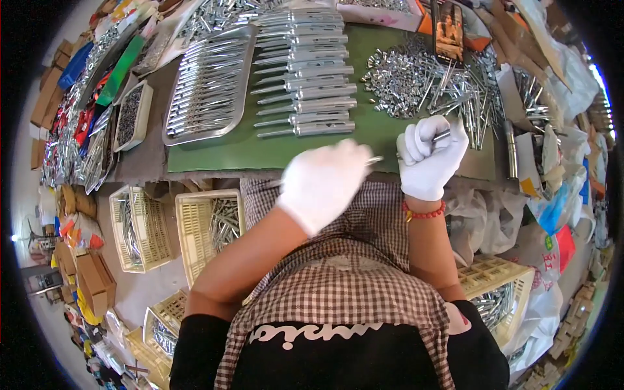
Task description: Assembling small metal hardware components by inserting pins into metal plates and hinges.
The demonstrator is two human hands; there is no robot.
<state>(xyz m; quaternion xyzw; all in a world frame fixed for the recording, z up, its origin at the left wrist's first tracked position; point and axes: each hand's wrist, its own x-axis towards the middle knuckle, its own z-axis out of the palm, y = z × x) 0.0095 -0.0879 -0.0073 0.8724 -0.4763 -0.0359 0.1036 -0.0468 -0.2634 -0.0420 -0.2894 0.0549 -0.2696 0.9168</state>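
Checked apron [338, 286] fills the foreground below both gloved hands. Left hand [323, 183] is blurred; a thin metal pin [375, 159] pokes out past its fingers, though I cannot tell how firmly they close. Right hand [430, 156] is fisted around a short metal part [442, 136], just right of the pin tip. Beyond the hands lie a green mat [260, 146], a row of finished pieces [305, 78] and a loose heap of parts [416, 78]. Thin gloves may let the pin slip or miss the part.
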